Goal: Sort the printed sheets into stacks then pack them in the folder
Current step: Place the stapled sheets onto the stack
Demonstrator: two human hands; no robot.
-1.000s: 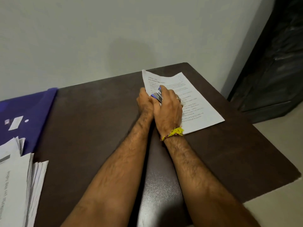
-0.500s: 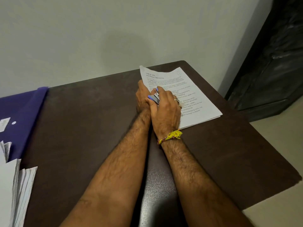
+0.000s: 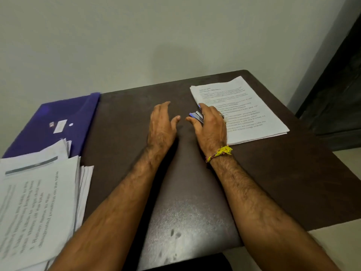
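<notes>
A neat stack (image 3: pixel 252 112) lies at the worktop's (image 3: pixel 127 114) far right corner. The right hand (image 3: pixel 211 128) rests on its near left edge, gripping a stapler (image 3: pixel 197 116). The left hand (image 3: pixel 161 127) hangs open over bare middle. Folder (image 3: pixel 58 122) and loose sheets (image 3: pixel 35 202) crowd the left edge.

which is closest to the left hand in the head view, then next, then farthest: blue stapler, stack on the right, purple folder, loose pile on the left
From the left hand:
1. Blue stapler, just right, in the right hand.
2. Right stack, beyond the stapler.
3. Purple folder and loose pile, both left; too close to call.
</notes>
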